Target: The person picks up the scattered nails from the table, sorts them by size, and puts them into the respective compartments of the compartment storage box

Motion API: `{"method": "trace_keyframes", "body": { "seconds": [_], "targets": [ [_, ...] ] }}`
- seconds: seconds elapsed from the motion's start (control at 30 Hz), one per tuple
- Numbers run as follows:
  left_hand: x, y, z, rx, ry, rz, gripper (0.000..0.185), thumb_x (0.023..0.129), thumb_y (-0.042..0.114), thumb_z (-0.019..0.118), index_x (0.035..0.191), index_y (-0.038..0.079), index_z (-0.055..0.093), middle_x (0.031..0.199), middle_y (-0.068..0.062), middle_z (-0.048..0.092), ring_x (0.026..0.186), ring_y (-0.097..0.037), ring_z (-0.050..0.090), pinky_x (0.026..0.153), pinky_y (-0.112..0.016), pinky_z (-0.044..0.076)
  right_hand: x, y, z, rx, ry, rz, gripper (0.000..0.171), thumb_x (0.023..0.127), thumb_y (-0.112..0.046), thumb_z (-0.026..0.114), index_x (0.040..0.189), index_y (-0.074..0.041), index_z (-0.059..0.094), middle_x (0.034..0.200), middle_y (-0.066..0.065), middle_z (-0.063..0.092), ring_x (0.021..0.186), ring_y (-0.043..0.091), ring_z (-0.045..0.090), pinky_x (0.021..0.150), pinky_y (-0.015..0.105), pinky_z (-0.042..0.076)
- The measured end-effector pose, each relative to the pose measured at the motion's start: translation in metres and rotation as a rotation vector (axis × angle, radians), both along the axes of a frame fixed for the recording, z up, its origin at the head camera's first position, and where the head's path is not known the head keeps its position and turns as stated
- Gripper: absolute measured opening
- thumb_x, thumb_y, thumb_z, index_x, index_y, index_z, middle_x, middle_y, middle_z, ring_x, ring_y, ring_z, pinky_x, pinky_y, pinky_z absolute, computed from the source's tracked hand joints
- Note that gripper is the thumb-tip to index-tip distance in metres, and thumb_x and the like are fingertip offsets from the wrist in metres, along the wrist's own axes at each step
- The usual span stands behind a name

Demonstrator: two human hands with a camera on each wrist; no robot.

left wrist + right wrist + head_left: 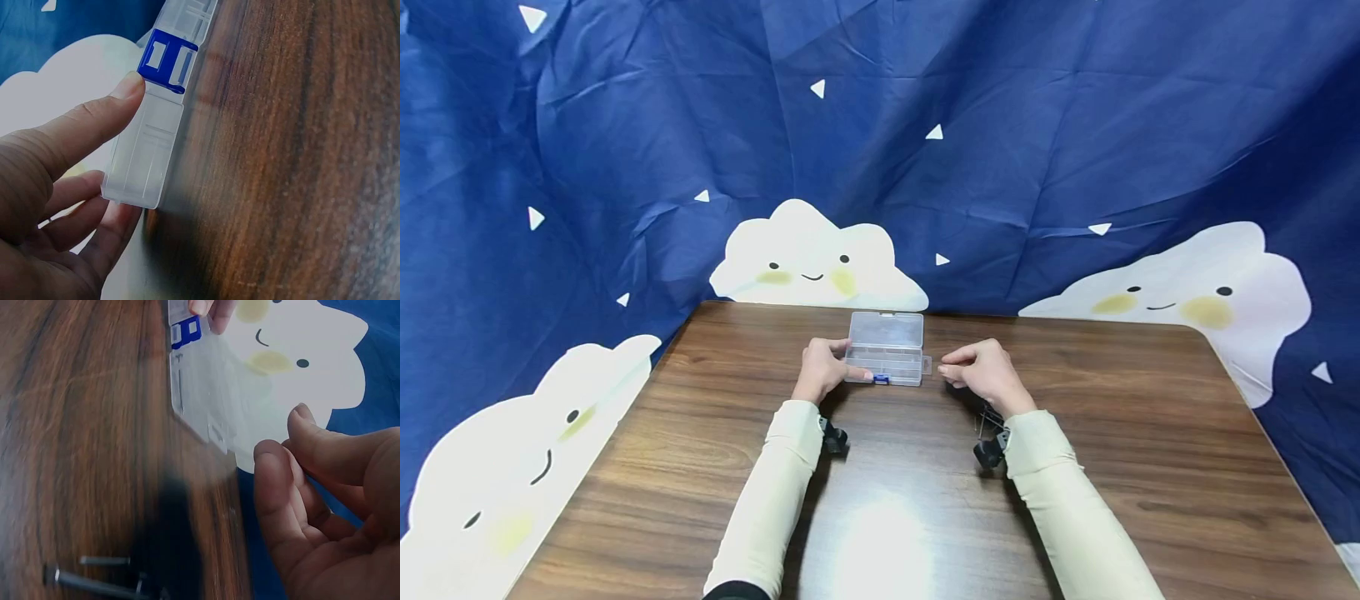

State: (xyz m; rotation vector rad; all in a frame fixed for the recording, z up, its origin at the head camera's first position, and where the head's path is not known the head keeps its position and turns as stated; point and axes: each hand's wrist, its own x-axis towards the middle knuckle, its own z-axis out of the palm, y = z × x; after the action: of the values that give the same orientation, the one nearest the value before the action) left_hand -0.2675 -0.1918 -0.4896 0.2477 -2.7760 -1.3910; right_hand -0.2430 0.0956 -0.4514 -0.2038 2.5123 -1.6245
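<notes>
A clear plastic compartment box (886, 364) with a blue latch (167, 61) on its front stands on the table, its lid (886, 330) raised at the back. My left hand (822, 367) grips the box's left end, thumb on the front beside the latch, fingers round the side. Just off the right end, my right hand (987, 375) is held in the air with fingers loosely bent and the thumb near the index finger. No object shows between its fingertips (270, 464). Thin metal nail-like pieces (94, 582) lie on the table below the right hand.
The brown wooden table (1120, 467) reaches back to a blue cloth (865, 125) printed with white clouds. A small black device sits on each wrist, the right one (988, 452) close to the metal pieces. A bright glare falls on the table's front middle.
</notes>
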Motion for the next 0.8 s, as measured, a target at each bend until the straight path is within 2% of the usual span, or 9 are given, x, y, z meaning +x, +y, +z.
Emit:
{"method": "trace_keyframes", "body": {
  "seconds": [0.2,0.53,0.8],
  "targets": [
    [0.002,0.000,0.000,0.000,-0.004,0.000,0.081,0.051,0.021,0.102,0.125,0.010,0.072,0.130,-0.015,0.065,0.125,-0.036,0.047,0.111,-0.043,0.035,0.006,0.012,-0.003,0.029,0.005,0.006,0.023,0.088,-0.006,0.078,0.106,0.007,0.075,0.085,0.011,0.076,0.078,0.036,0.073,0.067,0.030,0.058],
    [0.003,-0.002,0.000,-0.004,0.008,-0.003,0.080,0.051,0.021,0.102,0.125,0.010,0.073,0.130,-0.013,0.066,0.126,-0.036,0.047,0.111,-0.043,0.035,0.021,0.035,-0.007,0.040,-0.005,0.019,0.023,0.089,-0.005,0.076,0.107,0.009,0.074,0.086,0.015,0.075,0.078,0.033,0.073,0.069,0.035,0.059],
    [0.002,-0.003,0.002,0.009,-0.001,-0.026,0.082,0.053,0.022,0.102,0.127,0.008,0.070,0.129,-0.012,0.066,0.128,-0.035,0.047,0.111,-0.043,0.035,0.028,0.056,-0.006,0.067,-0.001,0.026,0.020,0.088,-0.001,0.075,0.105,0.011,0.073,0.084,0.014,0.075,0.072,0.028,0.072,0.065,0.033,0.059]
  ]
}}
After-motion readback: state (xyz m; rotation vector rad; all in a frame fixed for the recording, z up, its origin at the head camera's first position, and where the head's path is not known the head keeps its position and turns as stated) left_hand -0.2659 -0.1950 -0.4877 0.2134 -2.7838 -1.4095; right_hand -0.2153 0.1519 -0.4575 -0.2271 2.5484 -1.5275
